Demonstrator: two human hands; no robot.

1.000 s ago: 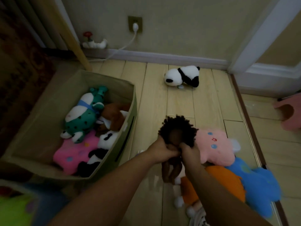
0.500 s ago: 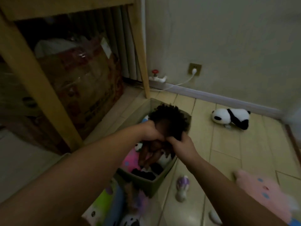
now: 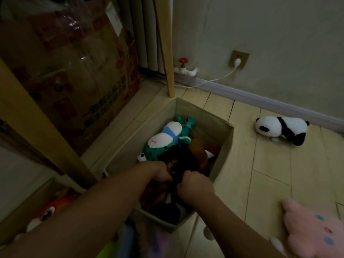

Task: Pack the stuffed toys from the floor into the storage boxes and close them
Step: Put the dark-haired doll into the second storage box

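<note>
Both hands hold a dark doll with black curly hair (image 3: 183, 159) low inside the open green fabric storage box (image 3: 226, 144). My left hand (image 3: 161, 171) grips it on the left and my right hand (image 3: 194, 186) pinches it on the right. A teal spotted plush with a white belly (image 3: 167, 138) and a brown plush (image 3: 200, 148) lie in the box behind the doll. A panda plush (image 3: 281, 129) lies on the floor by the wall. A pink plush (image 3: 314, 229) lies on the floor at the lower right.
A wooden table leg (image 3: 44, 135) slants just left of the box, and another leg (image 3: 166, 53) stands behind it. A large printed carton (image 3: 74, 71) sits under the table. A second box with plush toys (image 3: 42, 213) is at the lower left. A cable (image 3: 214, 79) runs along the baseboard.
My hands have carried the doll from above the floor pile leftward and lowered it into the box. The view swung left with them, so the floor toys slid to the right.
</note>
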